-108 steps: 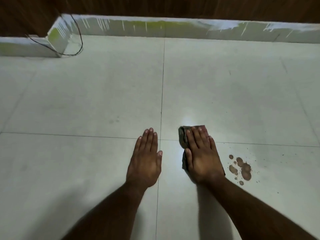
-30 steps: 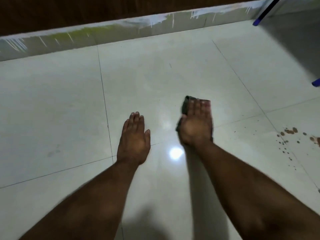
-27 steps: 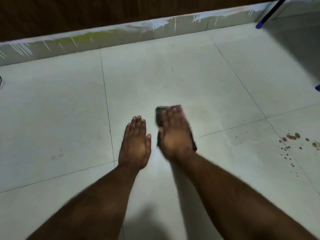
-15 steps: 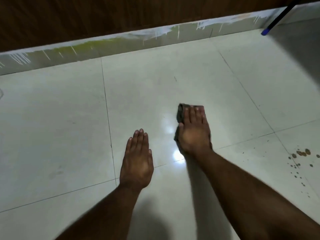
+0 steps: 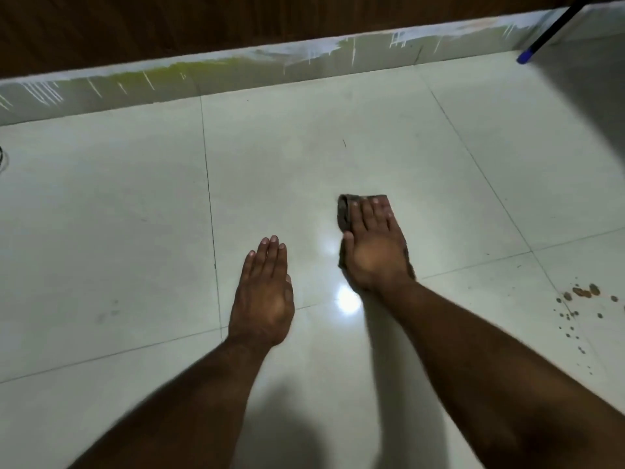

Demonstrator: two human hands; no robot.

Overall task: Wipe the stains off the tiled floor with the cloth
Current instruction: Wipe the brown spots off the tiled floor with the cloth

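Note:
My right hand [image 5: 373,250] lies flat with straight fingers on a dark folded cloth [image 5: 345,213], pressing it onto the pale tiled floor [image 5: 304,164]. Only the cloth's left and far edges show around the hand. My left hand [image 5: 265,296] rests flat on the floor beside it, fingers straight, holding nothing. A cluster of brown stains [image 5: 581,292] with small splatter drops trailing toward me sits at the right edge, well apart from the cloth.
A paint-streaked skirting [image 5: 236,72] runs along the far side under a dark wooden wall. A dark pole with a blue tip [image 5: 527,55] leans in at the top right. A bright light reflection [image 5: 348,296] lies between my hands.
My right hand slid the cloth left, then back right and forward. The view shifted since the oldest frame, so a different stain cluster now sits at the right edge. My left hand stayed flat.

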